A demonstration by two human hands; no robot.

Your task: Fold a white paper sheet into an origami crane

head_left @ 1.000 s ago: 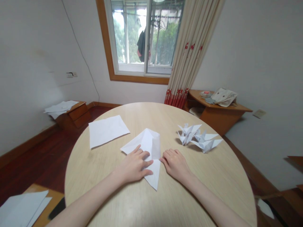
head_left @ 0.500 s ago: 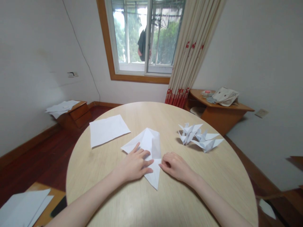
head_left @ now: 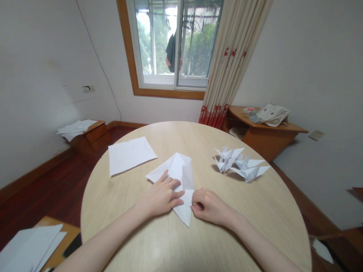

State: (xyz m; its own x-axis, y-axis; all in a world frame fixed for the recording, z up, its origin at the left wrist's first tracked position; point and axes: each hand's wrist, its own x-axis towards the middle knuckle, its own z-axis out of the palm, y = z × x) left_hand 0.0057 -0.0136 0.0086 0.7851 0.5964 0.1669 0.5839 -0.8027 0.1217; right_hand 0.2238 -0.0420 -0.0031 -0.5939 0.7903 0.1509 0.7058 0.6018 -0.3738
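A partly folded sheet of white paper (head_left: 187,173) lies on the round wooden table (head_left: 159,245), its narrow point toward me. My left hand (head_left: 164,194) rests flat across its left side, fingers spread over the paper. At the paper's lower right edge, my right hand (head_left: 208,206) is curled with thumb and forefinger together. Its fingertips touch or nearly touch that edge, and no paper shows between them. Several folded paper cranes (head_left: 241,164) stand in a cluster to the right. A flat white sheet (head_left: 132,155) lies at the left.
More white sheets (head_left: 31,247) sit on a wooden surface at lower left, beside a dark object (head_left: 72,245). Papers also cover a low cabinet (head_left: 76,128) by the left wall. A corner desk (head_left: 263,132) holding a cloth bag (head_left: 272,114) stands behind the table's right side.
My right hand has slid a little toward me along the paper's right edge. The left hand stays on the paper. The view has shifted slightly.
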